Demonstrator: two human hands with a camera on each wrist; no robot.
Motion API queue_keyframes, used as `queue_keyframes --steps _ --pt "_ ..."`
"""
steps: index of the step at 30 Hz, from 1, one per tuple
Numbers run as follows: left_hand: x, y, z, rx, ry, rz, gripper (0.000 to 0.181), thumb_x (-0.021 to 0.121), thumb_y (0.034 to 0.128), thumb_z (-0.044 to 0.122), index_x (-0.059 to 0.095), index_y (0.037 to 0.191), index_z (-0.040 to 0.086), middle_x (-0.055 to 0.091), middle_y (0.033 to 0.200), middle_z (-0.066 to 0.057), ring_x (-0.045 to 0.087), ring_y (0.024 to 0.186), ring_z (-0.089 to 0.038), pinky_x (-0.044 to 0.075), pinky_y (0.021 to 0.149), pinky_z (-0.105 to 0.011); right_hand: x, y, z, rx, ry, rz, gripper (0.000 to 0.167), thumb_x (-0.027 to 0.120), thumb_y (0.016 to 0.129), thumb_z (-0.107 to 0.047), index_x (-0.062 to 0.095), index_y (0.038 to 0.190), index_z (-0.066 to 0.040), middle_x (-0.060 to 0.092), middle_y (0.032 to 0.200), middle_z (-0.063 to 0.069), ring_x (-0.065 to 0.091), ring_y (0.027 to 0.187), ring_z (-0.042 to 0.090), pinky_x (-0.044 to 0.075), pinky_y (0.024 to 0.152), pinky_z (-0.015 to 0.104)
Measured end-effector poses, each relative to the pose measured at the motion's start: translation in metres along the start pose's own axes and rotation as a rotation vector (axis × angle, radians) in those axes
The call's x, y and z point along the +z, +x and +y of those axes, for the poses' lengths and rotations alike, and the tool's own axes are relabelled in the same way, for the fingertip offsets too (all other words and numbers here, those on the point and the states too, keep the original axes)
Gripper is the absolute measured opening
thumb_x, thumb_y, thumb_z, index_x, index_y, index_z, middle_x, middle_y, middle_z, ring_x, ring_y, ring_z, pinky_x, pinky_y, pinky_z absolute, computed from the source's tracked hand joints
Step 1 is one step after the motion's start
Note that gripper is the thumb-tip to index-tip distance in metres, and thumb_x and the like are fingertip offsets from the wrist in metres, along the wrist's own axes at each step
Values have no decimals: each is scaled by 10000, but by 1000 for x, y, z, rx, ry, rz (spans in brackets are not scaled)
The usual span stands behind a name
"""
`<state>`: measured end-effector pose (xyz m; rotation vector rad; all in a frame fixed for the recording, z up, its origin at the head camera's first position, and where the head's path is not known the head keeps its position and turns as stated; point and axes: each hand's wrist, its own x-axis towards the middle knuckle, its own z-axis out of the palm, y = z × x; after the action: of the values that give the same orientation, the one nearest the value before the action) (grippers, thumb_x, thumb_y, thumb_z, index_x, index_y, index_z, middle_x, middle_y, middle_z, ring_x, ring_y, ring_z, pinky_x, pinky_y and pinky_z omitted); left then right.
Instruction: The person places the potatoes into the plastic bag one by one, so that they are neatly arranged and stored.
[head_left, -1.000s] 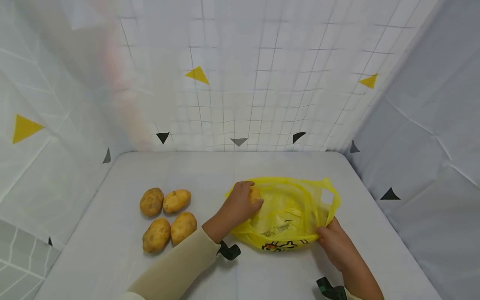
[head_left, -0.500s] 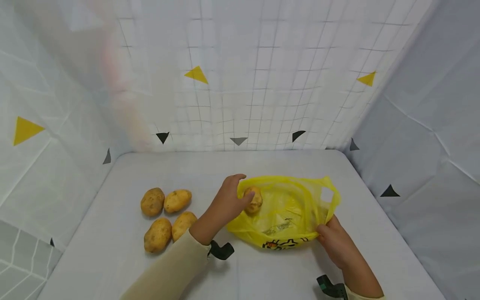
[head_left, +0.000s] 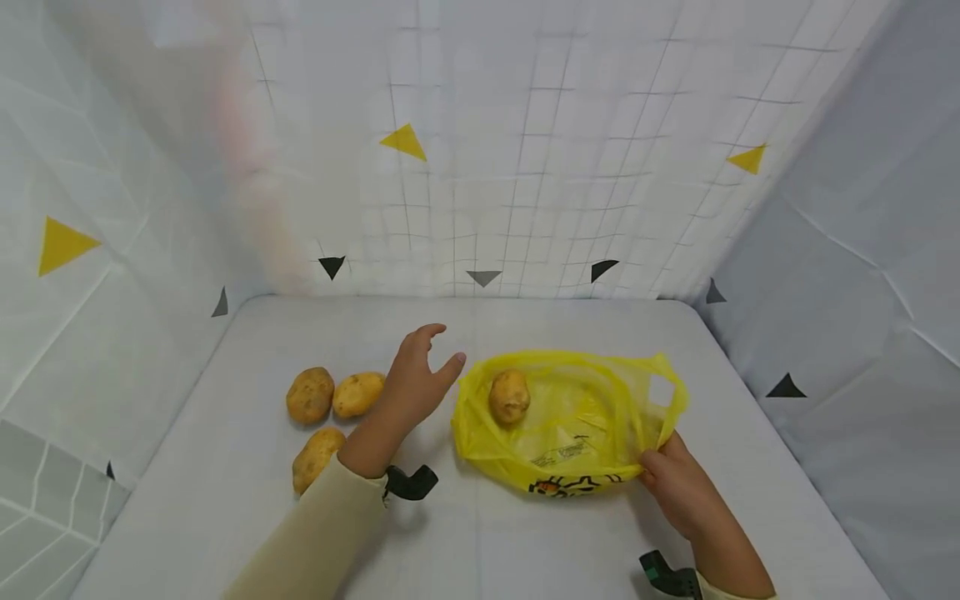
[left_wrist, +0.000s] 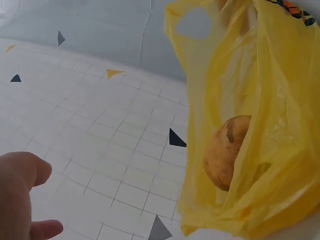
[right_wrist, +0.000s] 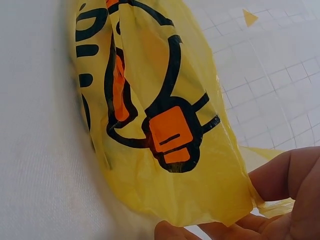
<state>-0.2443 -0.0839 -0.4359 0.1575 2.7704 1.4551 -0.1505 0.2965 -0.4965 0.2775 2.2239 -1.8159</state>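
Note:
In the head view a yellow plastic bag (head_left: 570,408) lies with its mouth spread, one potato (head_left: 509,397) inside near its left end. My right hand (head_left: 678,487) pinches the bag's right edge; the right wrist view shows thumb and fingers (right_wrist: 280,175) on the yellow film (right_wrist: 200,195). My left hand (head_left: 412,383) is off the bag to its left, thumb and fingers apart with nothing between them. The left wrist view has that hand (left_wrist: 20,195) apart from the bag (left_wrist: 285,150) and its potato (left_wrist: 225,152). Three other potatoes show at the left, one partly behind my left forearm.
The loose potatoes are at the table's left: one at the back (head_left: 311,396), one beside it (head_left: 358,394) and one nearer (head_left: 317,458). White sheeting with a grid (head_left: 510,208) stands behind the table (head_left: 555,550), and more sheeting rises on both sides.
My left hand has let go of the potato inside the bag and moved left, out of the bag, its forearm now covering a loose potato. My right hand keeps its hold.

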Motion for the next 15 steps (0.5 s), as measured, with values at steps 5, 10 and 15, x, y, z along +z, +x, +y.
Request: queue_keyframes --steps 5,10,15 --pt "-17 -1 -9 -37 -31 7 667 621 1022 518 391 1586 245 337 1661 -52 433 1478 -298 440 1145 -587 -1 -1 -1 15 3 -2 700 403 1035 -21 58 1625 -173 163 1665 71 303 1482 261 452 1003 200" --pt "-36 -1 -22 -75 -46 18 698 612 1026 532 359 1605 236 304 1688 -60 408 1509 -309 436 1155 -575 0 -3 -1 -1 2 -6 693 396 1034 -19 55 1621 -160 167 1657 81 305 1485 273 468 957 157" --pt "-54 -2 -38 -105 -44 54 724 598 1029 546 342 1616 208 295 1692 -78 395 1514 -334 444 1148 -570 1 -3 1 -15 7 -11 694 380 1026 -6 54 1619 -160 165 1660 86 293 1494 284 468 946 136"
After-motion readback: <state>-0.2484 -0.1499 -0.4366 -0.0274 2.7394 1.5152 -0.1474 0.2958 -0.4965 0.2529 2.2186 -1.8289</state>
